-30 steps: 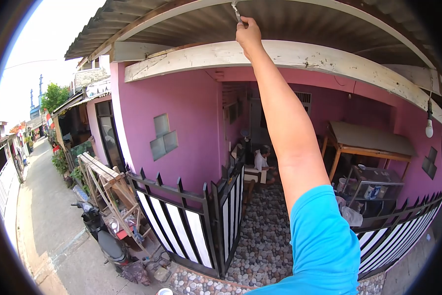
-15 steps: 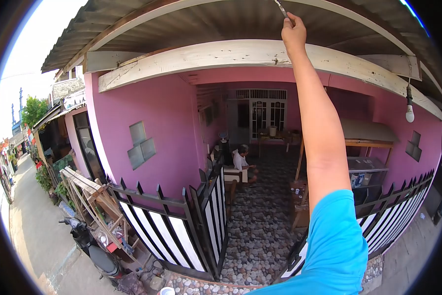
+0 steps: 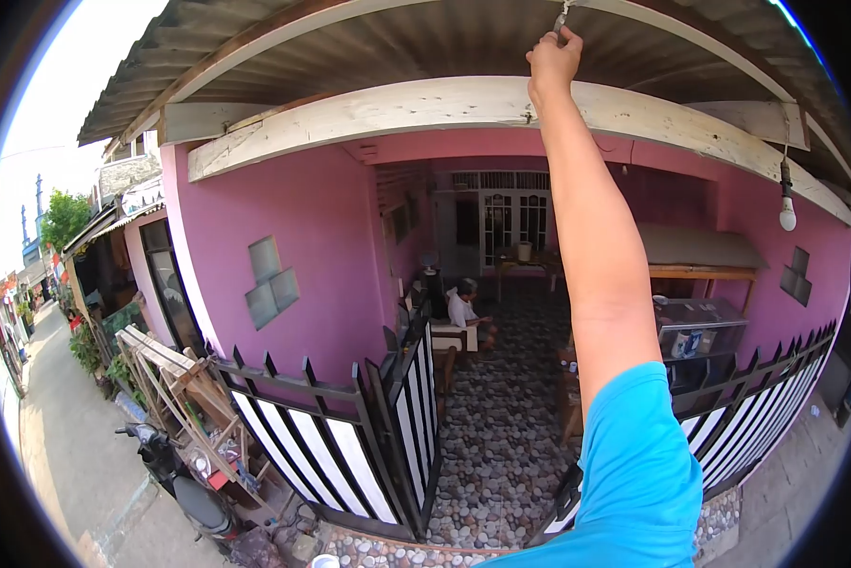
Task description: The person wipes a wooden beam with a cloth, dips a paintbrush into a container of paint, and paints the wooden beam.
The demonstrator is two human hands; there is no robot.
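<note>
In the head view, your right hand (image 3: 553, 62) is raised under the corrugated roof (image 3: 378, 52), its fingers closed around a slim tool (image 3: 563, 17). The tool points upward, its whitish tip near the upper beam (image 3: 312, 30) at the top edge; you can't tell whether they touch. Your left hand is out of view, so its grip can't be told. Your forearm crosses in front of the wide white beam (image 3: 378, 115) and hides part of the porch. A bulb (image 3: 787, 219) hangs to your right. Below stand a spiked gate (image 3: 342, 454), a motorcycle (image 3: 201, 506) and a wooden frame (image 3: 165, 355); a person (image 3: 461, 309) sits inside.
</note>
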